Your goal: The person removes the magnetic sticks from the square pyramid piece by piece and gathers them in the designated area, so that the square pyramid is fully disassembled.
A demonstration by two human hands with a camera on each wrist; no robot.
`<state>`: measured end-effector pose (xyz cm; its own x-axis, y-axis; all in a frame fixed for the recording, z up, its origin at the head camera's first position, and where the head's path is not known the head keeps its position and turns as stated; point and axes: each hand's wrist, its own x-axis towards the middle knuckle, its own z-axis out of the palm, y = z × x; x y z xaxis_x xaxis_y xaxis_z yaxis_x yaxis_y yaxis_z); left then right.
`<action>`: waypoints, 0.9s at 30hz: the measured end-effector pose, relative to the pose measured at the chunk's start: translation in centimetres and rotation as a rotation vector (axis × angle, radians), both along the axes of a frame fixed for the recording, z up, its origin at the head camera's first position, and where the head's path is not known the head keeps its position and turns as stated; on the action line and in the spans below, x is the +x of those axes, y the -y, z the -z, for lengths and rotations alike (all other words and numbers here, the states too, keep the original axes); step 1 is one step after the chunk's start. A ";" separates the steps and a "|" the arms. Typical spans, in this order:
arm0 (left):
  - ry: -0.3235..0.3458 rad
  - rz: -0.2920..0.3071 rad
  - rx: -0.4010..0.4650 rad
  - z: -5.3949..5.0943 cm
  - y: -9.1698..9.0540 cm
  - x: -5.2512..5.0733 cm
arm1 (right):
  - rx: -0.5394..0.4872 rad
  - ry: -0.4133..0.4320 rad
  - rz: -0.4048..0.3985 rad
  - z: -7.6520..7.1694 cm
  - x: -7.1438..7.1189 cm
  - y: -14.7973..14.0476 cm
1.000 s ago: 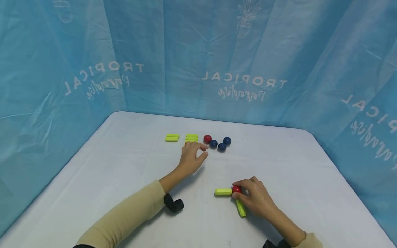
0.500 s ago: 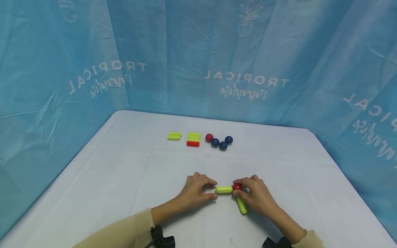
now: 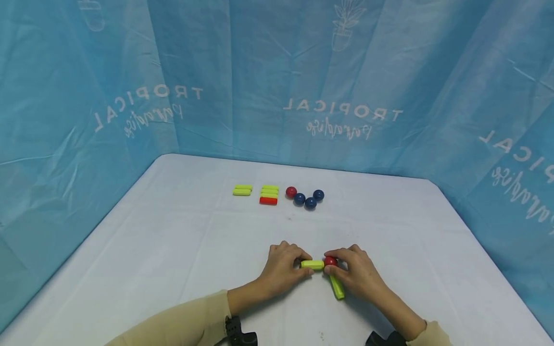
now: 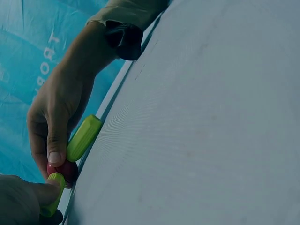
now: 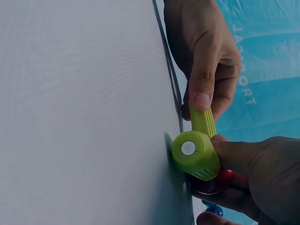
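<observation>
In the head view my right hand [image 3: 360, 273] holds a red ball [image 3: 330, 261] between thumb and fingers, low over the white table. Two lime-green rods meet at this ball: one rod [image 3: 313, 265] points left, the other rod [image 3: 337, 288] points toward me. My left hand [image 3: 282, 270] pinches the far end of the left-pointing rod. The right wrist view shows the left thumb pressed on that rod [image 5: 202, 123], and a white disc in the end of the nearer rod [image 5: 197, 157]. Fingers partly cover the red ball [image 4: 68, 171] in the left wrist view.
Farther back lie two green rods [image 3: 242, 190], a group of several green rods [image 3: 270, 191] and a red rod [image 3: 268, 201] beside them. A loose red ball [image 3: 291, 192] and three blue balls [image 3: 310, 203] sit to their right. A blue curtain [image 3: 277, 86] surrounds the table.
My left hand has come back from the rear rods toward me, then right, and now pinches the left-pointing green rod. The right hand keeps its hold on the red ball.
</observation>
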<state>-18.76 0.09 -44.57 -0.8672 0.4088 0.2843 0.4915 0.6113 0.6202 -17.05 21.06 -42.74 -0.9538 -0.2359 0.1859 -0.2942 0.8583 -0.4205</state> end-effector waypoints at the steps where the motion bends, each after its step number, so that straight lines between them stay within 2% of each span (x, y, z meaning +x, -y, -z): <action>1: -0.009 -0.004 -0.004 0.0 0.0 0.0 | 0.001 0.001 -0.001 0.0 0.0 0.0; 4: -0.030 -0.007 -0.019 0.0 0.0 0.0 | 0.003 0.000 -0.004 -0.1 -0.1 0.0; 10: -0.027 -0.008 -0.040 -0.2 0.9 -0.1 | -0.001 0.024 -0.032 -0.1 -0.2 0.3; 13: -0.046 -0.040 -0.026 -0.2 2.1 -0.6 | -0.005 0.039 -0.027 -0.2 -0.2 0.3; 16: -0.051 -0.098 0.000 -0.2 3.8 -1.6 | -0.008 0.043 -0.019 -0.3 -0.2 0.1; 18: -0.041 -0.148 0.025 -0.4 5.2 -2.6 | -0.012 0.046 -0.025 -0.3 -0.2 0.0; 20: -0.032 -0.202 0.056 -0.6 6.8 -4.1 | -0.011 0.045 -0.033 -0.3 -0.2 0.0; 24: -0.021 -0.316 0.100 -0.8 10.2 -8.0 | -0.015 0.041 -0.036 -0.3 -0.2 -0.1; 27: -0.017 -0.390 0.065 -0.6 12.4 -10.8 | -0.018 0.043 -0.034 -0.2 -0.2 -0.1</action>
<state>-29.59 -12.32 -43.94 -0.9488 0.0300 0.3145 0.2405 0.7141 0.6575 -17.21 21.12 -42.54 -0.9526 -0.2651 0.1490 -0.3040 0.8405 -0.4484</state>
